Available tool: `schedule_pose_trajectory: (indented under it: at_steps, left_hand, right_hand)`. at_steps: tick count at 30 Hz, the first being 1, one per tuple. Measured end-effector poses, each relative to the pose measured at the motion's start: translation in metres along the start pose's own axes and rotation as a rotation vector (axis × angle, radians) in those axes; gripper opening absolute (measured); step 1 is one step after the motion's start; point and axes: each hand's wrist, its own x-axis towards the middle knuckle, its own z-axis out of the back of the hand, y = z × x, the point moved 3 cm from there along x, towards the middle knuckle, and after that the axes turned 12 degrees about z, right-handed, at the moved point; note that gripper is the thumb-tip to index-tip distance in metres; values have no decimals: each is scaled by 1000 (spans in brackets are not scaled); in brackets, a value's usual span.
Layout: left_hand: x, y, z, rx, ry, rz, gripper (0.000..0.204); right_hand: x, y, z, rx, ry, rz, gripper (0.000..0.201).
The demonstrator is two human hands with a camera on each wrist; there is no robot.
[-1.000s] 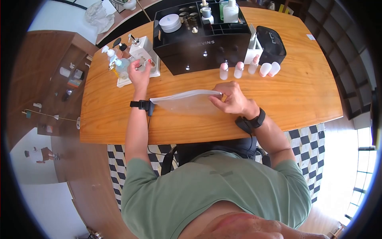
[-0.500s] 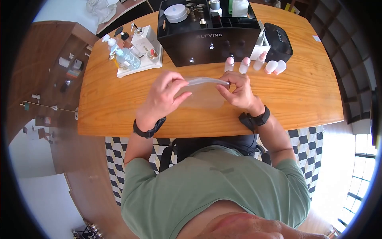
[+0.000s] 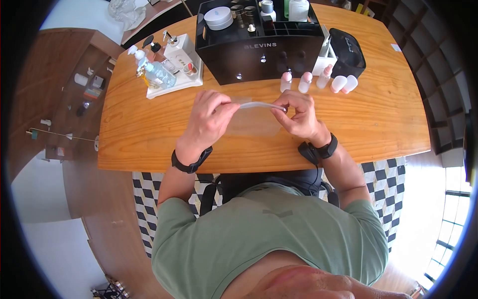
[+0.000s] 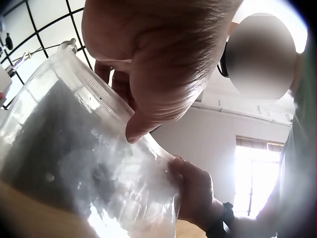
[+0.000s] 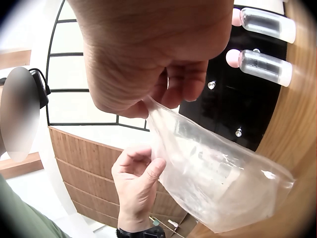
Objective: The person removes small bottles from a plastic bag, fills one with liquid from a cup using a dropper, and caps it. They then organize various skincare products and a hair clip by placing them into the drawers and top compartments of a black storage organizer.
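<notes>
A see-through plastic zip bag hangs between both hands over the front part of the table. My left hand pinches its top edge at the left, thumb on the near side. At the other end of that edge, my right hand pinches the corner between thumb and fingers. In the left wrist view, the ribbed zip strip runs along the rim beneath the left thumb. The bag's body spreads out below the hands in the right wrist view, looking flat, with light glinting on it.
A black organizer box stands at the back of the wooden table. To its left, pump bottles crowd a white tray. Small pink-capped bottles, two whitish containers and a black case sit at the right.
My left hand has come back from the white tray to the bag's top edge, and its thumb and fingers have closed on it. The right hand has kept hold of its corner.
</notes>
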Motion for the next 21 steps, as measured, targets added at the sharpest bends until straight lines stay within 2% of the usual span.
schedule_pose_trajectory:
  at_steps: [6, 8, 9, 11, 12, 15, 18, 21]
  left_hand:
    - [5, 4, -6, -25, -41, -56, 20]
    - [7, -5, -5, -35, -64, -42, 20]
    - [9, -9, -3, -45, -87, -26, 22]
    - [4, -7, -5, -38, -76, -48, 22]
    - [3, -8, -5, -31, -65, -68, 22]
    - [6, -14, -9, -3, -13, -117, 22]
    - [7, -18, -8, -17, 17, -119, 26]
    - [10, -29, -6, -15, 33, -101, 23]
  right_hand:
    - [-1, -7, 6, 126, 33, 4, 13]
    - [-13, -23, 2, 439, -13, -267, 19]
    - [-12, -22, 4, 438, -15, -267, 19]
    - [-12, -25, 3, 601, 133, -569, 32]
    - [-13, -26, 3, 606, 215, -609, 34]
    - [-12, -20, -3, 685, 215, -656, 24]
    - [-12, -25, -1, 820, 231, -619, 24]
    - [-11, -19, -3, 743, 215, -598, 29]
